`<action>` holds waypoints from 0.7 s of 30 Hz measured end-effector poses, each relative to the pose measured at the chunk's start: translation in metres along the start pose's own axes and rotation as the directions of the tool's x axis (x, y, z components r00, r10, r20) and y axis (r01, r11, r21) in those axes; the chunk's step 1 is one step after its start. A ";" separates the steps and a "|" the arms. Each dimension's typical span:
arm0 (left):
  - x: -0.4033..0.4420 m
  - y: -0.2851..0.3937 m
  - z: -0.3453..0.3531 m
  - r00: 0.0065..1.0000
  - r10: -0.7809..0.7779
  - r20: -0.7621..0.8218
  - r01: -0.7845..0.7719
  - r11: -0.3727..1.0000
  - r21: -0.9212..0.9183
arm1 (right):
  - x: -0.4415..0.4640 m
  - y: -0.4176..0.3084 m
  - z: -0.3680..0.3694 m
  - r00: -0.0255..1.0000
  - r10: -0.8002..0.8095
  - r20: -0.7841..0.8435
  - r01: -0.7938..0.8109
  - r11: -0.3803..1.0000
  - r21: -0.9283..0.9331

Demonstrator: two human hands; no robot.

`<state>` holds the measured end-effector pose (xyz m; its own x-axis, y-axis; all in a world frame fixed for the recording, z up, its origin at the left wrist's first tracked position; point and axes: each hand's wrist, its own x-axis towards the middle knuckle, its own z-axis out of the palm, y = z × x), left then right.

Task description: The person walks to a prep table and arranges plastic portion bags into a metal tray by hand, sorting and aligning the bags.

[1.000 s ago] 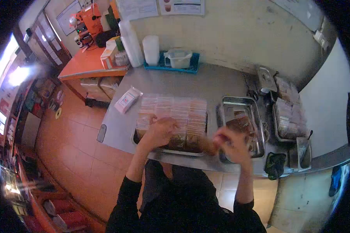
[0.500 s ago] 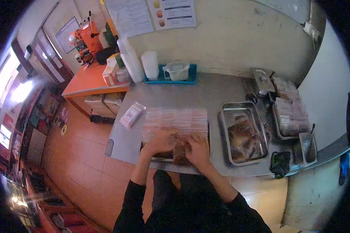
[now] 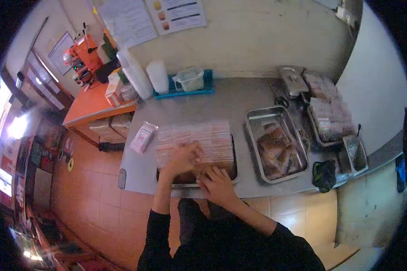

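Observation:
A metal tray (image 3: 236,174) in front of me holds tightly packed rows of clear plastic packets (image 3: 194,135). Over the tray's near part, both hands meet at a small brown-filled plastic packet (image 3: 203,168), largely covered by fingers. My left hand (image 3: 183,159) is above the rows with its fingers curled in; what they pinch is too blurred to make out. My right hand (image 3: 218,184) lies lower and to the right, its fingers closed over the packet against the tray's near side.
Right of the tray is a deeper metal pan (image 3: 260,169) with loose brown packets. Beyond it stand another filled tray (image 3: 330,117), a small metal container (image 3: 355,153) and a crumpled black bag (image 3: 324,176). A white-and-pink pack (image 3: 144,137) lies left; a blue tray (image 3: 208,86) sits behind.
My view has shifted slightly, moving the scene left. The fingers of my left hand have lifted and curled more, and the brown packet is now more covered by my right hand.

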<state>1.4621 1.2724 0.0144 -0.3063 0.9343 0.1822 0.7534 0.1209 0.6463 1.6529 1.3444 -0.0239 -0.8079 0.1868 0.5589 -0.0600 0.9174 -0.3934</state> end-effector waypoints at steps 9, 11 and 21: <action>0.005 0.011 -0.009 0.999 -0.043 0.013 0.043 0.999 -0.012 | -0.006 -0.009 -0.006 1.000 0.009 0.013 -0.009 1.000 0.019; 0.005 0.006 -0.006 0.999 -0.041 -0.010 0.041 0.999 0.018 | -0.008 -0.008 -0.004 0.999 0.026 0.046 -0.027 0.999 0.021; 0.003 0.013 -0.009 0.993 -0.106 0.057 0.111 0.989 -0.098 | -0.006 -0.011 -0.002 0.990 0.120 0.076 -0.122 0.992 0.022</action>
<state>1.4655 1.2737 0.0299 -0.3503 0.9340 0.0699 0.6540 0.1904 0.7321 1.6596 1.3344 -0.0214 -0.8516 0.2680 0.4505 0.0258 0.8798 -0.4746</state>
